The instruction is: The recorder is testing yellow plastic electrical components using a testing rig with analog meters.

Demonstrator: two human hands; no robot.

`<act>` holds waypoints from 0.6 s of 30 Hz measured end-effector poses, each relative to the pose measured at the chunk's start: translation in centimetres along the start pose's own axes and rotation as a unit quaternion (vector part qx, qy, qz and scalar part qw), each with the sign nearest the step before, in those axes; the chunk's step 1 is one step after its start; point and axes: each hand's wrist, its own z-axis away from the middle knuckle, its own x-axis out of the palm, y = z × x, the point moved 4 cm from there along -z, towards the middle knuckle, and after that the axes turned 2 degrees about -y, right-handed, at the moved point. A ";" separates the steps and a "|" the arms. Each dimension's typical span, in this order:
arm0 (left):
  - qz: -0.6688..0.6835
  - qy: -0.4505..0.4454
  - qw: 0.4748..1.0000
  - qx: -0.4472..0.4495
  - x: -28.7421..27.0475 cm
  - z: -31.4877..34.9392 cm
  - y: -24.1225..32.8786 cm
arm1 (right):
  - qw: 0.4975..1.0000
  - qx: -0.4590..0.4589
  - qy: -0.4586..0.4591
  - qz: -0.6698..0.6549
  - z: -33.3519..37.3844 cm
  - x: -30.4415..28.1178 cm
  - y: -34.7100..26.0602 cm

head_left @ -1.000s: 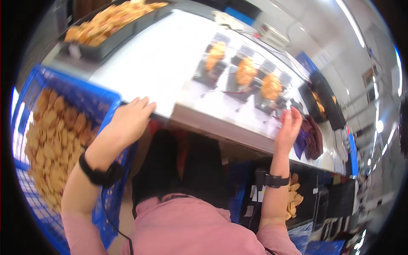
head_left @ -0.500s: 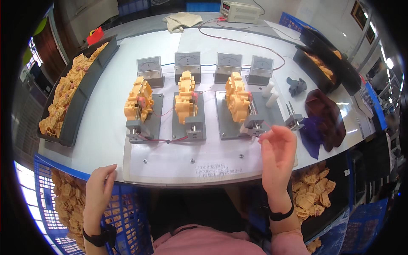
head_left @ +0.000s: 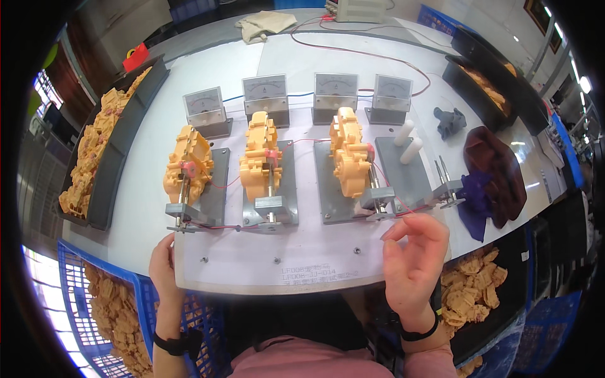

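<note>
My left hand [head_left: 165, 268] is upright at the left edge of a white board [head_left: 233, 271], its fingers extended beside that edge and partly hidden. My right hand [head_left: 413, 268] is over the board's front right corner, fingers loosely curled and nothing visible in them. It is nearest the grey block clamp [head_left: 376, 200] of the third fixture. Three yellow plastic gearbox housings stand on grey fixture plates: a left one [head_left: 189, 154], a middle one [head_left: 259, 157] and a third one [head_left: 348, 157]. Pink parts and thin red wires show beside them. The fourth grey plate [head_left: 403, 179] carries two white posts.
Analog panel meters [head_left: 336, 88] stand behind the fixtures. A long black tray [head_left: 120, 157] of yellow parts is at left. At right lie a dark cloth [head_left: 498, 176] and a grey piece [head_left: 449, 123]. Below the table edge are a blue crate [head_left: 138, 293] and a bin with yellow parts [head_left: 472, 283].
My right hand has drawn back from the third fixture's clamp toward me. My left hand has moved right to the board's edge. The whole view has shifted slightly.
</note>
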 end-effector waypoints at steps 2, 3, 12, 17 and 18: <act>0.024 0.023 0.999 -0.028 -0.1 0.3 0.3 | 1.000 0.000 0.017 -0.015 -0.2 0.0 -0.5; 0.033 0.021 0.998 -0.051 -0.1 0.4 0.4 | 1.000 0.007 0.021 -0.005 -0.3 -0.2 -0.7; 0.064 0.060 0.993 -0.075 -0.1 0.1 0.8 | 0.944 0.009 -0.163 0.286 -1.2 0.4 -1.9; 0.057 0.067 0.994 -0.063 -0.2 0.3 0.6 | 0.935 -0.024 -0.200 0.291 -1.4 1.4 -1.9; 0.057 0.067 0.995 -0.055 -0.2 0.3 0.6 | 0.935 -0.029 -0.201 0.291 -1.3 1.5 -1.9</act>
